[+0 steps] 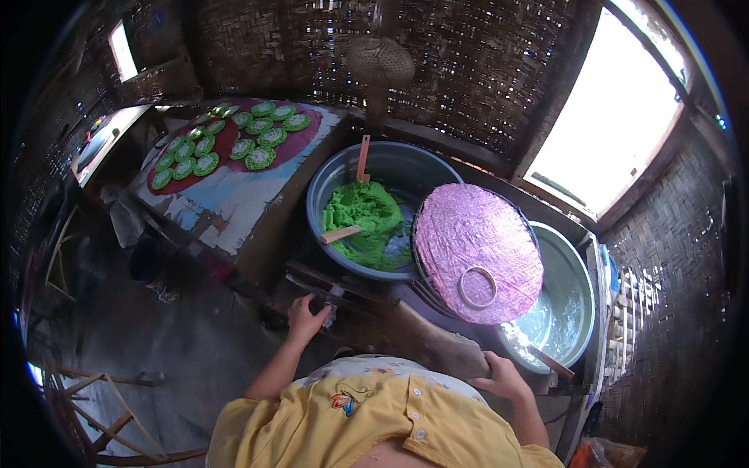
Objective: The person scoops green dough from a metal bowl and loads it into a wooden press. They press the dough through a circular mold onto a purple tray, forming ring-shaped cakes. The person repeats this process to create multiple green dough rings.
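While the right hand [505,378] grips the right end of a wooden board [437,337] – apparently for steadiness – the left hand [301,320] curls at a dark piece [316,305], hold unclear. Board: before the front edge of the left basin [314,195]. Pink disc [476,242], white ring [462,290] near its front edge: overlapping left and right basin [577,273], presumably for support.

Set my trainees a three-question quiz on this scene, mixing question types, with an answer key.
1. Open question: what lies on the pink disc?
2. True or false: the basin holding the green mass stands left of the disc.
3. Fill in: the right hand touches the end of a wooden ____.

Key:
1. A pale ring.
2. True.
3. Board.
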`<state>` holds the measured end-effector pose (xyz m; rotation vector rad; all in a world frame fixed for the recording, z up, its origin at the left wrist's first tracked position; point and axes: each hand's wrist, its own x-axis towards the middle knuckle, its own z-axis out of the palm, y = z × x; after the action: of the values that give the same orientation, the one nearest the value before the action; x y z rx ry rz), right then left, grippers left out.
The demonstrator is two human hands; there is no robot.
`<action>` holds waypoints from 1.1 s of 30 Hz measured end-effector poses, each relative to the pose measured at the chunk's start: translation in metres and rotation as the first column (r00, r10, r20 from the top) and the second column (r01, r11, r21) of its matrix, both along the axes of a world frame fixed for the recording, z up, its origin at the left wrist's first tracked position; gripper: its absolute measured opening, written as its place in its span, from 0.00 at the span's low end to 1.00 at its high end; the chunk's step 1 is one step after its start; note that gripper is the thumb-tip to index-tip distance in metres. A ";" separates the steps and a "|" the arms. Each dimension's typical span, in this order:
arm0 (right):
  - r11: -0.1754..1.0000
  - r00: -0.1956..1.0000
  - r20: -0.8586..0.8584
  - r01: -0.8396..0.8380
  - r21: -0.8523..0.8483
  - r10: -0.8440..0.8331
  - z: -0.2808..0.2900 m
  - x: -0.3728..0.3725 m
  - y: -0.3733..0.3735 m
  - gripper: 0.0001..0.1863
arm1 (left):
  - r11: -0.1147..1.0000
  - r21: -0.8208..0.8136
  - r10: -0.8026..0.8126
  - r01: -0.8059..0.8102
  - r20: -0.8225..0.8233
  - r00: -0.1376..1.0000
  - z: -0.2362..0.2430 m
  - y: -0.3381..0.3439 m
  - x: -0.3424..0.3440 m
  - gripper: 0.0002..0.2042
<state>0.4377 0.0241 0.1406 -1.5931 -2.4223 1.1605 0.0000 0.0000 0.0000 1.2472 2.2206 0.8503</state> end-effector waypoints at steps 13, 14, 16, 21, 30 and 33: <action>0.992 0.901 -0.433 -0.030 -0.120 -0.025 0.073 -0.172 0.095 0.26 | 0.764 0.380 -0.222 0.521 -0.604 0.765 0.241 0.085 0.074 0.09; 0.998 0.918 -0.395 -0.010 0.066 0.036 0.093 -0.171 0.106 0.25 | 0.715 0.418 -0.179 0.561 -0.665 0.725 0.242 0.085 0.072 0.08; 0.837 0.882 -0.424 0.068 0.544 0.203 0.129 -0.185 0.126 0.24 | 0.591 0.469 -0.149 0.657 -0.736 0.660 0.239 0.084 0.074 0.07; 0.220 0.859 -0.194 0.097 0.971 0.474 0.176 -0.227 0.105 0.25 | 0.709 0.277 -0.336 0.648 -0.676 0.656 0.249 0.083 0.082 0.09; 0.520 0.719 -0.219 -0.227 0.823 0.660 0.223 -0.196 0.062 0.21 | 0.490 0.190 -0.350 0.851 -0.851 0.392 0.298 0.052 0.048 0.07; 0.769 0.663 -0.552 -0.056 0.636 0.505 0.221 -0.192 0.074 0.27 | 0.472 0.217 -0.277 0.854 -0.883 0.378 0.307 0.051 0.036 0.08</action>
<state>0.2454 0.0986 0.3616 -0.4325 -2.1806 0.7183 0.0357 0.0507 0.3071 3.0832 1.5294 0.8802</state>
